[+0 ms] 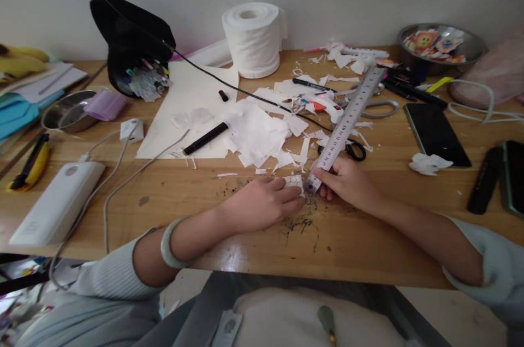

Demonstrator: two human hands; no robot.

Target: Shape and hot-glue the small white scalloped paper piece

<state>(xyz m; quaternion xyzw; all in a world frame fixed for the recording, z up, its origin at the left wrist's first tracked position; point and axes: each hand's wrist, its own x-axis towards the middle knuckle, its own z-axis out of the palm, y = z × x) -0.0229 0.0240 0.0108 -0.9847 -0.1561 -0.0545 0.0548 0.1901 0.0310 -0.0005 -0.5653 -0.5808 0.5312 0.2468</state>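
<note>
My right hand (346, 182) grips the near end of a metal ruler (352, 112), which slants up and away to the right above the table. Under the fingers of my left hand (262, 202) lies a small white piece (293, 180) marked with a grid of rounded shapes. Those fingers are closed over it and press it near the tabletop, just left of the ruler's end. Beyond my hands are white paper scraps (260, 134), a black marker (205, 138), a white glue gun (323, 104) and black-handled scissors (355, 149), partly behind the ruler.
A toilet roll (254, 41) stands at the back. At right are a metal bowl (477, 44) of paper cutouts and a phone (438, 134). To the left lie a power bank (59, 202) with cables, a yellow cutter (30, 164) and a black pen pouch (135, 25).
</note>
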